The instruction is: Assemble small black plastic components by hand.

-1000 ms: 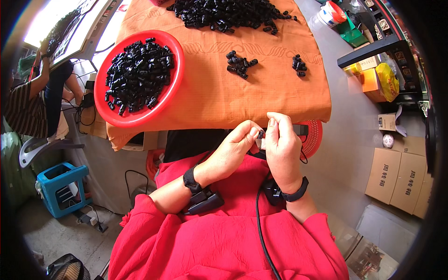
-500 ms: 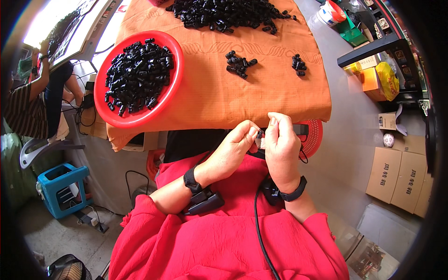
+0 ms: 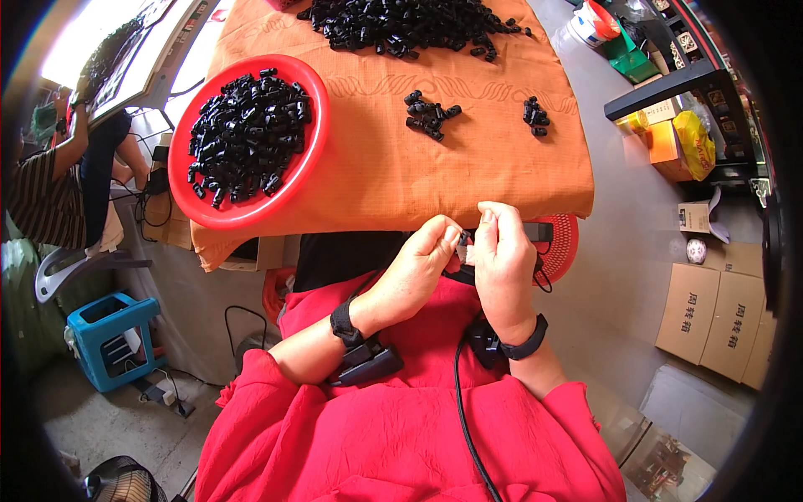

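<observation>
Just off the near edge of the orange-covered table, my hands meet above my lap. My left hand (image 3: 408, 274) is closed, its thumb and fingers pinching a small black plastic part (image 3: 463, 239) that is mostly hidden. Close beside it, my right hand (image 3: 504, 266) is held upright with thumb and forefinger pressed together; what lies in that pinch is too small to make out. Beyond the hands, a small cluster of black plastic pieces (image 3: 432, 115) lies on the orange cloth (image 3: 376, 180), and a smaller cluster (image 3: 535, 117) sits to its right.
A red basin (image 3: 322, 142) full of similar black pieces stands at the table's left. A big black heap (image 3: 410, 25) covers the far end. A blue stool (image 3: 109, 339) stands at left, cardboard boxes (image 3: 711, 322) at right. A co-worker's arm (image 3: 75, 138) shows at upper left.
Both hands stay almost in place, the right shifting very slightly to the left. The black pieces on the table have not moved.
</observation>
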`<control>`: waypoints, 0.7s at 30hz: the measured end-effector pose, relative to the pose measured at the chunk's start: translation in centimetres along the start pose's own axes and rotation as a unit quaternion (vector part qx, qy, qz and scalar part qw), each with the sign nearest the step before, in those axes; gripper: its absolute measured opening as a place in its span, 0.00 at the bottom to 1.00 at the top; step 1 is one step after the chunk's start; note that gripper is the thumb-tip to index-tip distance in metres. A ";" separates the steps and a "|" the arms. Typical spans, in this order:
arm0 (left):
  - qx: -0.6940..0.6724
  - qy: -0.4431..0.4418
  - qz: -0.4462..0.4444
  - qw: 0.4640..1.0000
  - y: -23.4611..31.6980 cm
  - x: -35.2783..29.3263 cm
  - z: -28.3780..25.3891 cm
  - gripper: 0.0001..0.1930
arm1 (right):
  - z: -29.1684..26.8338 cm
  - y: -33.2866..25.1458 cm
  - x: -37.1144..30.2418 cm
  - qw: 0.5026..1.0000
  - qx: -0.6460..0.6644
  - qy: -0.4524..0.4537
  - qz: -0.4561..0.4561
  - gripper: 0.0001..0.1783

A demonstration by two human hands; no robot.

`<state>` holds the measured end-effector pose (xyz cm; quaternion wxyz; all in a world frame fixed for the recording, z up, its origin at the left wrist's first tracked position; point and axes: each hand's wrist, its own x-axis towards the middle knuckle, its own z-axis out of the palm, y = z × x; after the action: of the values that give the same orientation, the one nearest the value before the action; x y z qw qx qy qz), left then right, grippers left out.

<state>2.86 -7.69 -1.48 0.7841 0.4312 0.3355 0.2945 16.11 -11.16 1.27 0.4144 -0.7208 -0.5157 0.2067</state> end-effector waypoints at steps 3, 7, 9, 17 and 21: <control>-0.018 0.005 -0.007 1.000 -0.3 0.0 0.1 0.10 | 0.2 1.0 0.4 1.000 -0.004 0.006 -0.021 0.08; -0.071 0.002 -0.036 0.997 -0.5 -0.1 0.3 0.10 | -0.5 -0.5 0.8 1.000 0.017 -0.015 0.008 0.08; -0.095 0.000 -0.040 0.995 -0.8 -0.1 -0.2 0.10 | -0.4 -0.3 0.5 0.999 0.037 -0.025 0.031 0.07; -0.206 -0.014 -0.060 0.977 -0.5 0.0 -0.3 0.09 | -0.6 -0.5 0.1 0.999 0.023 -0.037 -0.017 0.06; -0.197 -0.029 -0.063 0.978 -0.5 0.1 -0.6 0.09 | -0.7 -0.5 0.0 0.998 0.031 -0.042 -0.023 0.06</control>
<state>2.54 -7.59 -2.15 0.8800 0.2544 0.2744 0.2924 16.35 -11.38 2.08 0.4191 -0.6867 -0.5421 0.2429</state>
